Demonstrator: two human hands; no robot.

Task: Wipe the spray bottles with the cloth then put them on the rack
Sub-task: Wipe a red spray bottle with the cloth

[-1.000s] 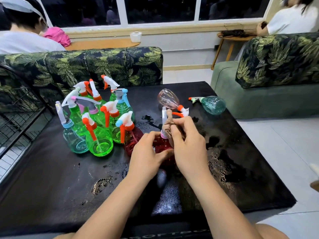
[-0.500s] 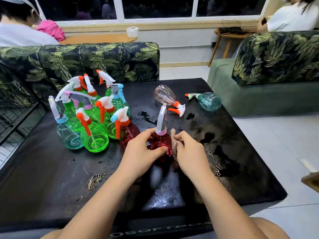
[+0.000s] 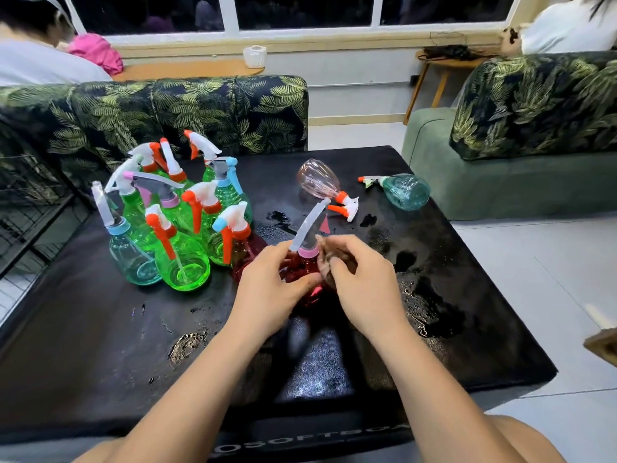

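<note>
Gripping the red spray bottle upright on the wet desk with the left hand to keep it steady, pinching the brown cloth in the right hand against its neck, between both hands, likely to rub it dry.

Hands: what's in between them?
In the head view, the red spray bottle stands between the left hand and right hand, with the brown cloth against its neck.

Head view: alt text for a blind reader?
The left hand holds an upright red spray bottle on a black table while the right hand presses a brown cloth against it. Upright bottles cluster left; a pink bottle and a teal bottle lie beyond.
</note>
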